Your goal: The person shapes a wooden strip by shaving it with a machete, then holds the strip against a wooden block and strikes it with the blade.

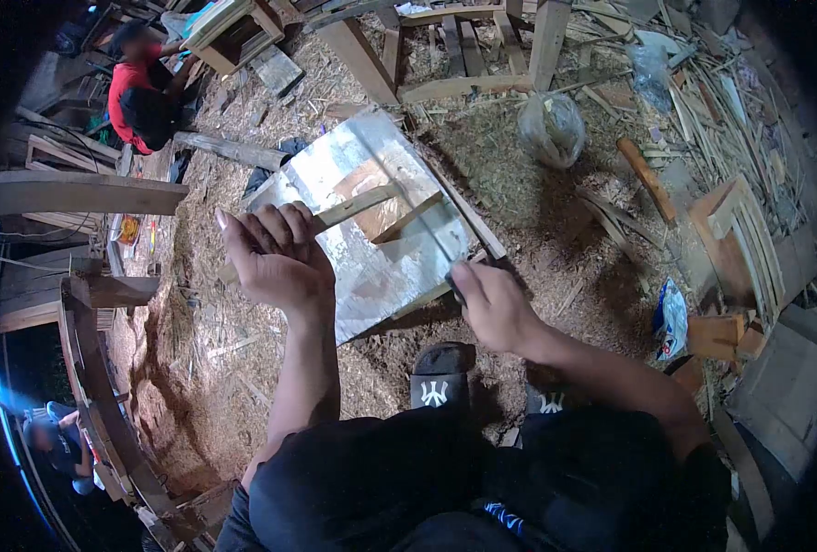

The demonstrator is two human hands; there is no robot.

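Observation:
My left hand (284, 253) is closed around a narrow wooden strip (358, 207), raised over a whitish, worn board (348, 147). One end of the strip points right, over the board. My right hand (496, 308) is closed at the board's near right corner, on the dark handle of a long, thin-bladed tool (427, 221). Its blade runs up and left across the board, near the strip's end; its exact kind is not clear. A short wooden piece (408, 219) lies on the board beside a brown patch.
Sawdust and shavings cover the floor around my sandals (442, 375). A wooden frame (468, 87) stands beyond the board, a plastic bag (552, 129) to its right. Scrap strips (726, 110) pile up at right. A person in red (132, 97) crouches at upper left; another person (63, 451) is at lower left.

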